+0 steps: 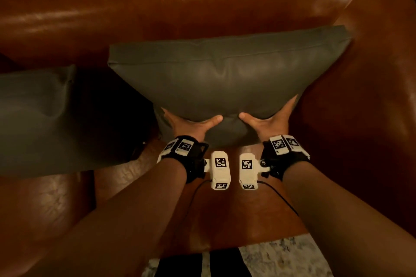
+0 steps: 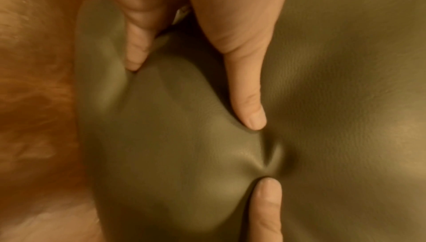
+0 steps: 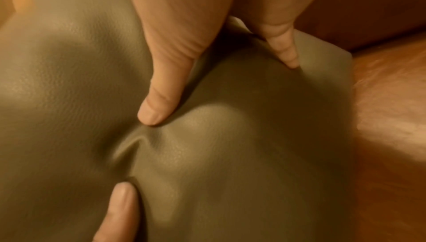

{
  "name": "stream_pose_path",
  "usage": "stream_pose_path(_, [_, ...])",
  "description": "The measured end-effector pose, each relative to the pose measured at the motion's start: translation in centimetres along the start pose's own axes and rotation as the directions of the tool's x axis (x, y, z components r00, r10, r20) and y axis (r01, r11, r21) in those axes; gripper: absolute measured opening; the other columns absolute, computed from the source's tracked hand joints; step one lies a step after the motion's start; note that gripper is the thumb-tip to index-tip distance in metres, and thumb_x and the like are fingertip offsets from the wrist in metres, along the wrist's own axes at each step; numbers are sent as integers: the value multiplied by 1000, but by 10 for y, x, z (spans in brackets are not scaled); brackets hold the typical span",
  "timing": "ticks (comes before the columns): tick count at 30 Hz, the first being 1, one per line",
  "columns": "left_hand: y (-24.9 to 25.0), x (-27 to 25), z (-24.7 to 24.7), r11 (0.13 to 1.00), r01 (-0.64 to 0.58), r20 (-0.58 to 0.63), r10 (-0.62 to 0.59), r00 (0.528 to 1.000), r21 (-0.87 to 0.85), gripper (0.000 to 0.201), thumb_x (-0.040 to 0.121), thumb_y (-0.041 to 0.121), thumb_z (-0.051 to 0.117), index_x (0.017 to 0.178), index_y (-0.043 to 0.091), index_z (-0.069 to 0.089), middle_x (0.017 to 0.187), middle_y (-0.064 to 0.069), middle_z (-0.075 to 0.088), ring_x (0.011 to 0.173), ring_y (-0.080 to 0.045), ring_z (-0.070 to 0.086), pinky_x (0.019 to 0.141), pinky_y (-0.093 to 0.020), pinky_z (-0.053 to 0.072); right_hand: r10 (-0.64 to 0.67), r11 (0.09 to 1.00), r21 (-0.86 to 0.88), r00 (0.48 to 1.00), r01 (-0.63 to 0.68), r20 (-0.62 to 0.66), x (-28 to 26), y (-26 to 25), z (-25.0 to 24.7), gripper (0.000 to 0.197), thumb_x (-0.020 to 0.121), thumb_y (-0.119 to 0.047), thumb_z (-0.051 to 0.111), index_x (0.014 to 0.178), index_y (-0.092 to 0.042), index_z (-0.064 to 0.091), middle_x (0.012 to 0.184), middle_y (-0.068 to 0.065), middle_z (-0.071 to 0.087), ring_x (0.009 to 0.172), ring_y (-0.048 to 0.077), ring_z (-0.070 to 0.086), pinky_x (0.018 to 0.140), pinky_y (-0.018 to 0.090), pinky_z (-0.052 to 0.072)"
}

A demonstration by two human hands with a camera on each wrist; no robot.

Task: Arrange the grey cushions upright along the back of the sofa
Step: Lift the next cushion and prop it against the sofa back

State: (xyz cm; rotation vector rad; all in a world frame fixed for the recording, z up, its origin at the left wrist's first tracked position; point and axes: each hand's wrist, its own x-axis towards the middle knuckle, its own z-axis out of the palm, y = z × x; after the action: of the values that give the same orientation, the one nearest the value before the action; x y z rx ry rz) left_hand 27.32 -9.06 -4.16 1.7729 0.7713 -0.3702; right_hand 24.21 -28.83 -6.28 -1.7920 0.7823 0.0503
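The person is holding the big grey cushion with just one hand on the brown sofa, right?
Not quite: it is both hands. In the head view the left hand and the right hand each grip the near edge of the grey cushion, thumbs pressed into its front. The rest is right: it is on the brown sofa.

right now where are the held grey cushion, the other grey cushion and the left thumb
held grey cushion (image 1: 225,78), head view, middle of its front face
other grey cushion (image 1: 33,119), head view, its face at the left edge
left thumb (image 2: 248,103), left wrist view, pad pressing the cushion
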Motion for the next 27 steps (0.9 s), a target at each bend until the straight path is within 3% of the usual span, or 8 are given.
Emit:
stream_pose_path(4, [-1, -5, -4, 1000, -4, 15, 4, 1000, 18, 160, 40, 32, 100, 158, 17, -7, 162, -5, 28, 144, -18, 37, 116, -25, 21, -23, 1000, 0, 999, 23, -29, -6, 4, -4, 183, 33, -68, 100, 178, -27, -3, 185, 5, 21, 171, 27, 26, 138, 52, 30])
stream_pose_path(8, [-6, -10, -26, 998, -42, 77, 38, 996, 43, 166, 19, 61, 94, 154, 42, 0, 160, 4, 32, 143, -16, 39, 120, -44, 30, -17, 1000, -15, 999, 16, -38, -24, -1, -7, 180, 37, -65, 101, 179, -28, -4, 184, 3, 23, 169, 24, 30, 138, 51, 31])
stream_pose_path(12, [-10, -20, -65, 995, -91, 187, 84, 979, 28, 131, 50, 30, 98, 156, 29, 21, 148, 7, 48, 133, -13, 50, 112, -32, 39, 104, 994, 43, 995, -103, -8, -56, -2, 1, 145, 77, -25, 98, 181, -25, -3, 181, 5, 35, 164, 22, 42, 137, 48, 35])
stream_pose_path(17, [-23, -25, -153, 995, -64, 328, 37, 944, 74, 87, 78, 10, 83, 151, 17, 37, 146, -5, 51, 119, -13, 54, 99, -28, 46, 232, 972, -40, 973, -232, 7, -112, 5, 42, 125, 89, -31, 89, 181, -22, 5, 179, 8, 40, 157, 31, 51, 128, 59, 46])
stream_pose_path(20, [-51, -17, -230, 976, -113, 362, 38, 931, 188, 65, 81, 20, 81, 139, 20, 52, 140, -4, 59, 115, -14, 60, 100, -32, 50, 318, 941, -152, 943, -302, 98, -161, -3, 96, 87, 96, -26, 82, 171, -10, 40, 165, 16, 57, 146, 39, 61, 114, 62, 56])
stream_pose_path(23, [-85, -2, -318, 965, -144, 299, 75, 951, 218, 58, 77, 22, 84, 129, 21, 59, 130, -4, 64, 112, -17, 64, 101, -37, 52, 297, 933, -273, 928, -233, 222, -213, -25, 167, 54, 99, -17, 78, 151, -4, 65, 143, 23, 73, 128, 42, 72, 114, 55, 57])
stream_pose_path(25, [-104, 11, -373, 962, -165, 210, 119, 970, 216, 57, 72, 22, 87, 122, 25, 59, 124, -2, 65, 112, -19, 65, 101, -39, 53, 219, 940, -317, 937, -128, 272, -244, -42, 217, 60, 97, -21, 82, 153, -6, 65, 145, 18, 73, 132, 36, 71, 116, 38, 53])
stream_pose_path(27, [-117, 23, -424, 962, -174, 106, 155, 982, 212, 62, 69, 22, 90, 120, 26, 55, 124, 0, 61, 117, -21, 61, 100, -34, 50, 134, 954, -298, 939, -36, 316, -270, -67, 262, 82, 94, -22, 86, 166, -9, 50, 151, 5, 65, 142, 24, 62, 109, 22, 41])
